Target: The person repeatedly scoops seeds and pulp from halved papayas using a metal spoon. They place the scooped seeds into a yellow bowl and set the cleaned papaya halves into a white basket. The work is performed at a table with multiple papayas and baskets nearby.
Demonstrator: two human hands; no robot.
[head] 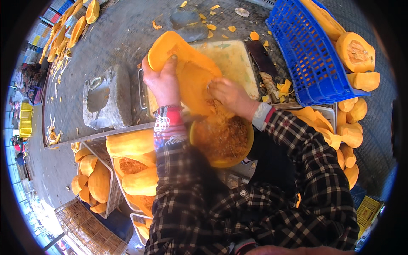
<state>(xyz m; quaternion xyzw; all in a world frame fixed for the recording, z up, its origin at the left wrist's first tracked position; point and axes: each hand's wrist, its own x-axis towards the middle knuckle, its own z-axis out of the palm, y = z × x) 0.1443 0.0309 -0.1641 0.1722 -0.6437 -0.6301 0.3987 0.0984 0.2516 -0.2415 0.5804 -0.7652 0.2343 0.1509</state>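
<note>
A peeled, hollowed orange pumpkin half [191, 79] is tilted over a cutting board [237, 63], its lower end above a yellow bowl [223, 165]. My left hand [164, 81] grips its upper left end, thumb on the inner face. Against the lower right part of the hollow rests my right hand [231, 97], fingers curled and slightly blurred; whether they hold a small tool is hidden. Stringy pumpkin pulp and seeds [223, 137] fill much of the bowl, and some pulp hangs between it and the pumpkin's lower end.
A blue plastic crate [310, 60] with pumpkin pieces stands at right. Crates of peeled pumpkins [134, 143] sit at lower left. A hollowed stone block [108, 98] lies left of the board. Orange scraps [211, 27] litter the worktop beyond. More pumpkin pieces [350, 134] are piled below the blue crate.
</note>
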